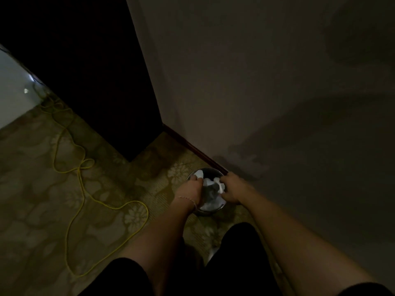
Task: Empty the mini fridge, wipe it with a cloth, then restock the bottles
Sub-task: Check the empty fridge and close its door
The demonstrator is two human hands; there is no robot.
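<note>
The cloth is white and grey. The cord is yellow. The carpet is olive with pale flowers.

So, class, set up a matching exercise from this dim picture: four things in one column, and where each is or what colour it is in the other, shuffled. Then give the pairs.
Column one:
1. cable
2. metal bowl
3. white cloth
4. bracelet

Column two:
A. in the bowl, gripped by both hands
B. yellow, looped across the patterned carpet
C. on the left wrist
D. on the floor beside the skirting board

Pairs: 1-B, 2-D, 3-A, 4-C. The left hand and right hand each hold a part of the cloth.
</note>
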